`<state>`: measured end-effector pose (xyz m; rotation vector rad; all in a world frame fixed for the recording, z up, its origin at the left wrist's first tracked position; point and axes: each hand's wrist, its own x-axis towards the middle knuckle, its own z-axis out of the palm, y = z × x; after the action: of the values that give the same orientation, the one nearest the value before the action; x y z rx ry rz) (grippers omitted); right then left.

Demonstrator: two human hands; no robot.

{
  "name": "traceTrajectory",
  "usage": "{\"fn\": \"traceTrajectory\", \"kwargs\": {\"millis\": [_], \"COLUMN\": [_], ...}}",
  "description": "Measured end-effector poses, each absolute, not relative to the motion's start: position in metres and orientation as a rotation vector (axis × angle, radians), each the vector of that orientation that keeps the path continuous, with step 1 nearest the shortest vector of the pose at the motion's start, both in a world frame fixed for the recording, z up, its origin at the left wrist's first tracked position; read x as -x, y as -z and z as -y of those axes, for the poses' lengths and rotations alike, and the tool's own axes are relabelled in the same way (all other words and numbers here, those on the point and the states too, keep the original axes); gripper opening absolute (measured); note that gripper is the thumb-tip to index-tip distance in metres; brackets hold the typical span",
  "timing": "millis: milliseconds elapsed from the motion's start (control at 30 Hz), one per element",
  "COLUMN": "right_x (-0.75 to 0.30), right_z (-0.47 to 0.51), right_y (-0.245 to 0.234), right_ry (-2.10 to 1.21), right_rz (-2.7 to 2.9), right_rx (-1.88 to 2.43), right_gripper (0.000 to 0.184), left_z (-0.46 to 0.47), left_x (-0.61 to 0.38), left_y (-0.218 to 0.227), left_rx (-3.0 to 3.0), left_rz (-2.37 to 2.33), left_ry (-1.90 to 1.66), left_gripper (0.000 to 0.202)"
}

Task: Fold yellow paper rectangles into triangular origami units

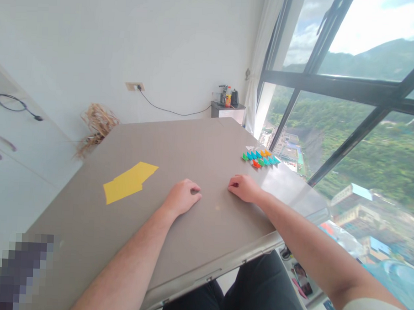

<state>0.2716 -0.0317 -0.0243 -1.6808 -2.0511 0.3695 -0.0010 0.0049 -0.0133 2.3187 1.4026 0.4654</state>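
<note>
My left hand rests on the table with its fingers bent and a gap between thumb and forefinger; nothing is in it. To its left lie overlapping yellow paper sheets, apart from the hand. My right hand also rests on the table, its fingers curled in loosely, and no object shows in it. Just beyond that hand stand several small folded paper boats in rows, among them a red boat, a green boat, blue boats and orange boats. Neither hand touches them.
Large windows run along the right side. A small cabinet with a bottle and a kettle stands past the far edge. Dried stalks are at the far left corner. A pixelated patch covers the lower left.
</note>
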Motion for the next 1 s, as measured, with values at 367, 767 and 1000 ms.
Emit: {"fn": "traceTrajectory", "kwargs": {"millis": [367,767,1000], "right_x": [-0.224,-0.066,0.002], "right_z": [0.020,-0.035,-0.071], "right_y": [0.019,-0.020,-0.012], "right_ry": [-0.671,-0.922,-0.755], "right_rz": [1.863,1.877,2.134], "right_rx": [1.698,1.562,1.587], "right_gripper": [0.018,0.013,0.011], "left_z": [0.001,-0.045,-0.062], "left_x": [-0.002,0.118,0.157], "left_y": [0.017,-0.009,-0.003], "left_rx": [-2.241,-1.525,-0.730], "left_rz": [-1.366,-2.030,-1.893], "left_ry": [-0.537,-1.078,-1.605], "left_gripper": [0.020,0.012,0.021]}}
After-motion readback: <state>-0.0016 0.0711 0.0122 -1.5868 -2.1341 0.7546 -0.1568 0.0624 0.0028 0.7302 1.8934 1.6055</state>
